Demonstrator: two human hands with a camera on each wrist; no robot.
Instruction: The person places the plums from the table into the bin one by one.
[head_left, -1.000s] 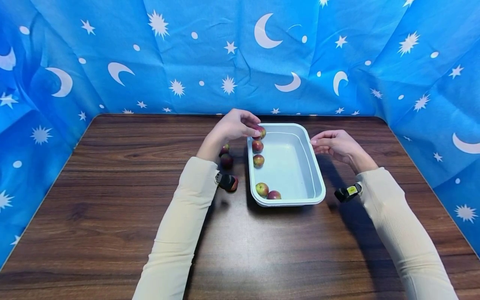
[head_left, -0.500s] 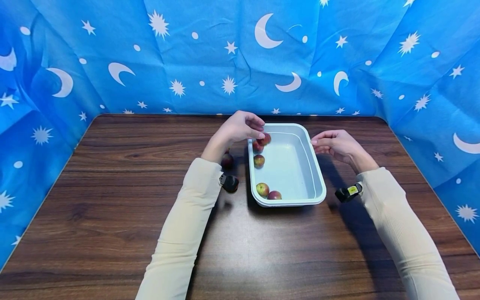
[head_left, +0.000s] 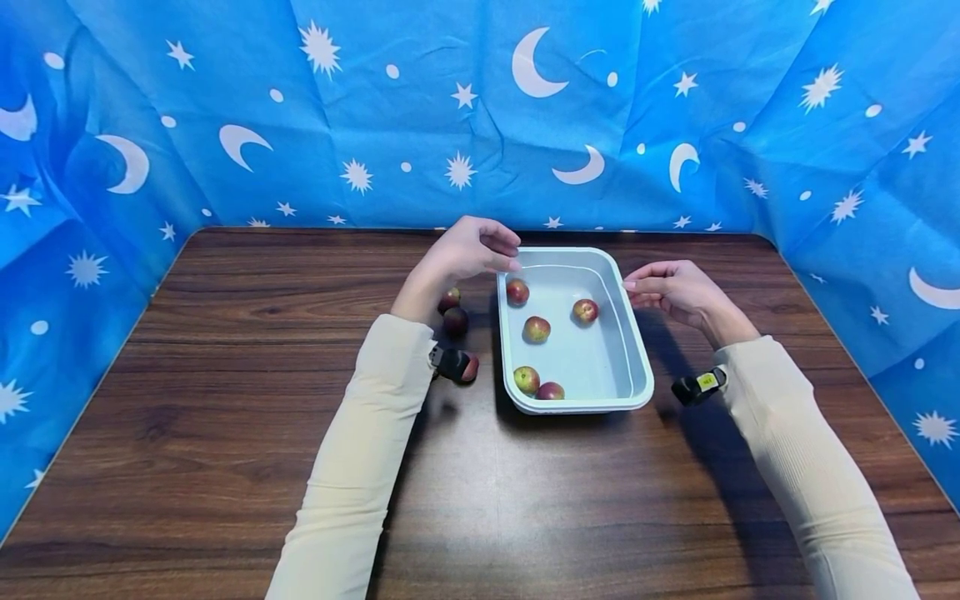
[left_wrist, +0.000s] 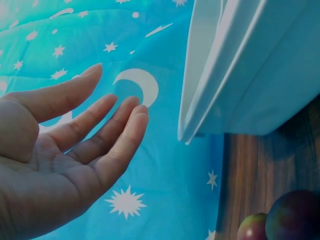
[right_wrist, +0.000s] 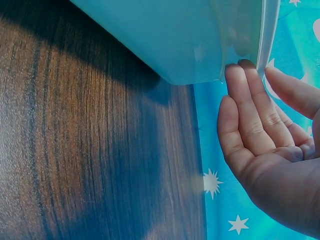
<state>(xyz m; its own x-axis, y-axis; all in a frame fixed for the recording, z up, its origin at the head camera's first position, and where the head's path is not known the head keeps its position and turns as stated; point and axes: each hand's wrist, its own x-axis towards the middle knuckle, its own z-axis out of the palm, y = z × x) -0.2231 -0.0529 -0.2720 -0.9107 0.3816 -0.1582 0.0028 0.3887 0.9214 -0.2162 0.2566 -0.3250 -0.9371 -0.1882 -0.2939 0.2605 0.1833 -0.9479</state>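
A white plastic tub (head_left: 573, 407) stands on the table with several red-and-green plums inside, among them one plum (head_left: 586, 311) towards the right wall and another plum (head_left: 536, 329) near the middle. My left hand (head_left: 480, 250) hovers at the tub's far left corner, holding nothing; in the left wrist view its fingers are loosely spread, apart from the tub. At the right side, my right hand (head_left: 671, 290) holds the tub's rim, thumb at the edge and fingertips against the outer wall (right_wrist: 200, 55). Beside the left wrist lie a dark plum (head_left: 454, 322) and two redder plums (head_left: 449, 300).
The brown wood-grain table (head_left: 225, 375) reaches back to a blue cloth (head_left: 420, 108) printed with moons and stars. The cloth also hangs along both sides. Black cameras sit at the left wrist (head_left: 452, 364) and the right wrist (head_left: 697, 386).
My left hand has let go of a plum, which now lies towards the tub's right side. Another plum has shifted rightward. The left hand has drawn back slightly left; the right hand stays at the rim.
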